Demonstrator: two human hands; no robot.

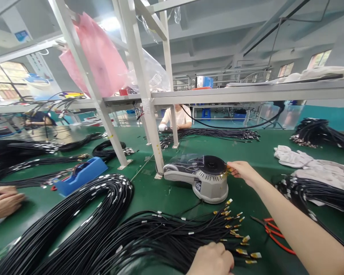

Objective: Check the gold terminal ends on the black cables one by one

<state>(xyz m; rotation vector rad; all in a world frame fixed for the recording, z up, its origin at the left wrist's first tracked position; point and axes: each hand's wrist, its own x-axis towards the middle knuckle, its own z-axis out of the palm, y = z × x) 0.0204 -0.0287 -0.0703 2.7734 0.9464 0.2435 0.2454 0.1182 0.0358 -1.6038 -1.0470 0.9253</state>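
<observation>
On the desk (149,194), tape (229,170) is pinched by the right hand (242,171), cables (160,233) covered by the left hand (213,259), grip hidden.

Right fingers (236,169) at tape dispenser (211,188), left fingers (221,253) on black cables (166,232)

No text legible; label (198,185) on grey tape dispenser (213,190), blue sign (22,36) too blurred.

Black cables (166,233) with amber ends (241,251) and white labels (191,233) are laid fanned toward the near edge of the desk (245,200); a grey-white tape dispenser (210,189) is set upright farther from that edge.
</observation>
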